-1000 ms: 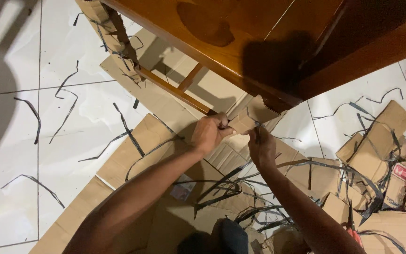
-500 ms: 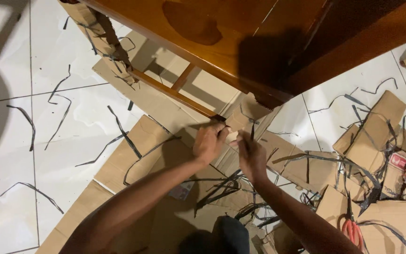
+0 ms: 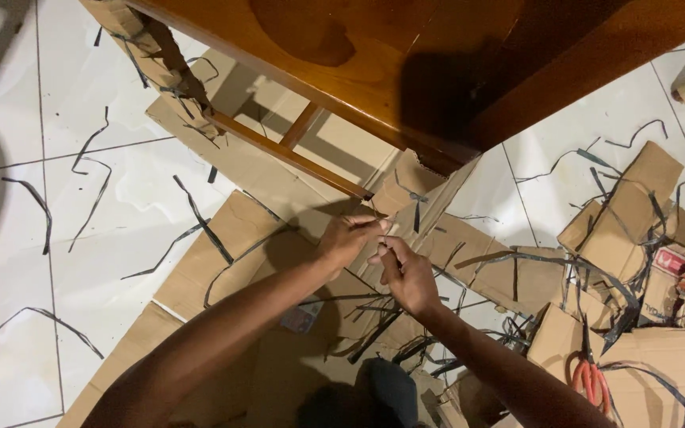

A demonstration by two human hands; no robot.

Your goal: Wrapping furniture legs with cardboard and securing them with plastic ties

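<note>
Left hand (image 3: 346,238) and right hand (image 3: 407,273) together, fingertips pinched on the cardboard wrapping (image 3: 406,198) around the near leg of the wooden desk (image 3: 374,55). Wrapping low under the desk corner, just above the flattened cardboard sheets (image 3: 231,238) on the white tiled floor (image 3: 81,158). Black plastic strapping (image 3: 192,218) scattered all around. Orange-handled scissors (image 3: 588,372) on cardboard scraps to the right, well apart from both hands. Another wrapped leg (image 3: 160,67) at upper left.
</note>
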